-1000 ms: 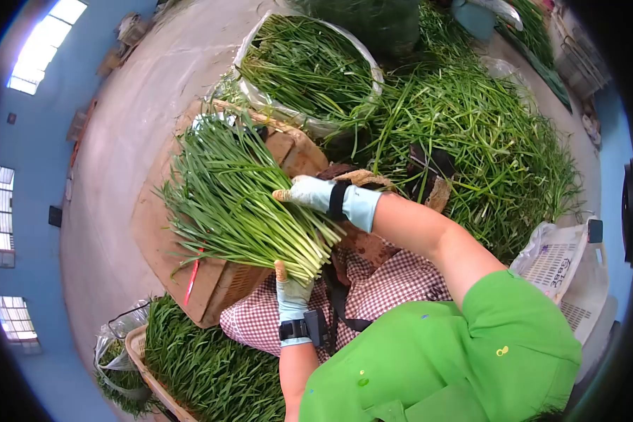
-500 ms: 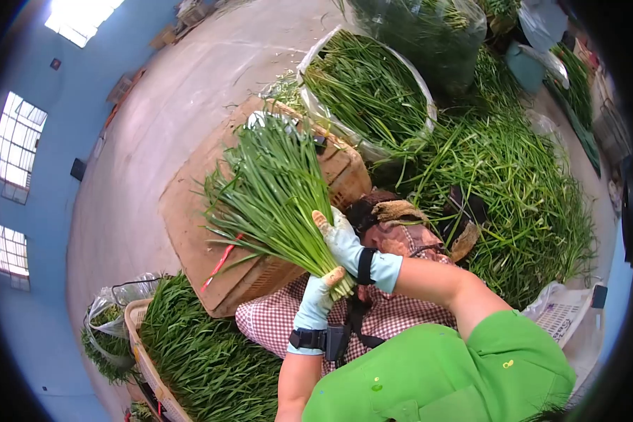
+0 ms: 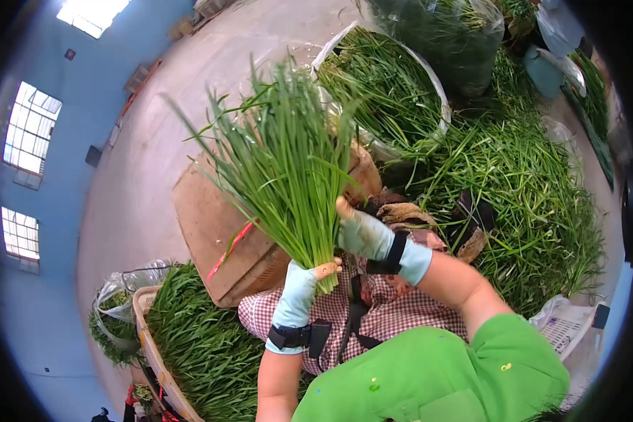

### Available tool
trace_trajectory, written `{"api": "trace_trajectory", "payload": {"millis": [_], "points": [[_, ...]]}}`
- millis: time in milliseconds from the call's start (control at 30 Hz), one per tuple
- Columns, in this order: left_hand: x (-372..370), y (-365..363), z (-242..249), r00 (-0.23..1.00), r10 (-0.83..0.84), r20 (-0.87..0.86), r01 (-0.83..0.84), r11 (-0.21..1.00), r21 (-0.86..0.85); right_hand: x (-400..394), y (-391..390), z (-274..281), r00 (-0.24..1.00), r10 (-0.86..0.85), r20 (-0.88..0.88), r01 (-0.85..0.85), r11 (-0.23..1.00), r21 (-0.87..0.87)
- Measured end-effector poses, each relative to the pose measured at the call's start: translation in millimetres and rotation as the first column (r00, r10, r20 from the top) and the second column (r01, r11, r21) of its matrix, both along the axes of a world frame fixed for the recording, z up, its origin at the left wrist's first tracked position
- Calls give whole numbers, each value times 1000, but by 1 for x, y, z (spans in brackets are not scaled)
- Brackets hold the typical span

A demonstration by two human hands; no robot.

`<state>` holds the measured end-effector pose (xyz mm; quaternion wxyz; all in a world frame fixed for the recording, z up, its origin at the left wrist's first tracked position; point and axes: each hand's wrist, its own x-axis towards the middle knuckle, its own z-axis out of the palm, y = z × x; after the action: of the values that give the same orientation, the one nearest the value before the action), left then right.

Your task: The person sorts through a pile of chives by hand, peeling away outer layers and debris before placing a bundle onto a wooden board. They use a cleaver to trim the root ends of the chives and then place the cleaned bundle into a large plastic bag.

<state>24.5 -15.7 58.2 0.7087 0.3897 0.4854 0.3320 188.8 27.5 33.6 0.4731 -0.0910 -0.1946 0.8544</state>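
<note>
My left hand (image 3: 299, 288), in a pale blue glove, is closed around the base of a thick bunch of garlic chives (image 3: 288, 169). The bunch stands nearly upright, its long green leaves fanned out and its pale cut ends below my thumb. My right hand (image 3: 366, 232), gloved too, is at the right side of the stems with its thumb stretched up and open. Its other fingers are partly hidden beside the bunch. Behind the leaves is a brown board (image 3: 207, 218) on a crate, with a red strip (image 3: 231, 250) on it.
A crate (image 3: 148, 316) of green leaves stands at the lower left. A lined container (image 3: 439, 91) of chives is ahead, and a large loose heap (image 3: 513, 211) spreads to the right. A filled plastic bag (image 3: 450, 56) stands behind. A white plastic basket (image 3: 566, 327) is at the right.
The bunch has been raised off the board and tipped more upright. My left hand has moved up and left with it. My right hand has loosened and shifted right and down.
</note>
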Motion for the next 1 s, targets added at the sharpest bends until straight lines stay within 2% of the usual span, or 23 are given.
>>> {"api": "trace_trajectory", "payload": {"millis": [33,67,100,167,233,300,367,433,533,567,633,667,700,733,767,800,867,933,967,1000], "points": [[3,1,4,999,-17,-52,19,999,36,1,-4,-4,999,-31,16,30,995,91],[8,2,7,994,-34,-104,41,997,70,-4,-2,-6,976,-170,139,132,961,245],[14,2,11,992,-48,-117,57,995,79,-6,-1,-27,966,-107,235,58,977,206],[27,1,19,980,-31,-199,63,986,155,9,-7,-18,997,45,55,-49,997,65],[43,5,23,970,-60,-236,92,988,126,7,-10,-16,990,-126,-60,128,991,31],[58,13,28,968,-64,-245,86,993,80,17,-7,-16,977,-178,-115,182,983,18],[71,20,32,958,-55,-283,88,991,106,28,-2,-17,976,-201,-79,202,979,0],[90,30,45,975,-102,-198,114,992,50,51,0,-4,973,-218,-79,219,976,0],[103,37,64,948,-216,-232,214,976,-32,76,12,3,900,-358,-250,328,932,-155],[109,36,73,940,-237,-247,226,971,-74,95,16,7,892,-343,-295,269,926,-266],[116,32,84,902,-309,-301,286,951,-117,134,30,0,904,-256,-342,120,921,-372],[120,27,90,889,-330,-318,288,942,-174,145,36,0,919,-353,-178,241,856,-457],[123,25,92,875,-349,-334,284,931,-228,152,48,-13,874,-479,-83,366,761,-536],[122,22,90,874,-390,-291,328,914,-239,179,44,-11,915,-388,-112,249,759,-601],[123,19,89,866,-407,-290,343,906,-248,192,61,-33,859,-512,-29,391,690,-609],[125,15,88,872,-429,-235,371,894,-252,215,60,-34,849,-527,-26,401,678,-616],[130,11,88,869,-458,-190,400,874,-275,270,46,-41,613,-689,387,762,388,-518],[135,12,88,852,-487,-190,426,857,-290,334,24,-58,576,-760,300,797,443,-411],[136,12,88,839,-508,-195,442,845,-300,359,13,-59,314,-882,352,936,227,-268],[137,12,86,835,-513,-200,443,842,-309,368,22,-83,155,-897,413,985,108,-135]]}}
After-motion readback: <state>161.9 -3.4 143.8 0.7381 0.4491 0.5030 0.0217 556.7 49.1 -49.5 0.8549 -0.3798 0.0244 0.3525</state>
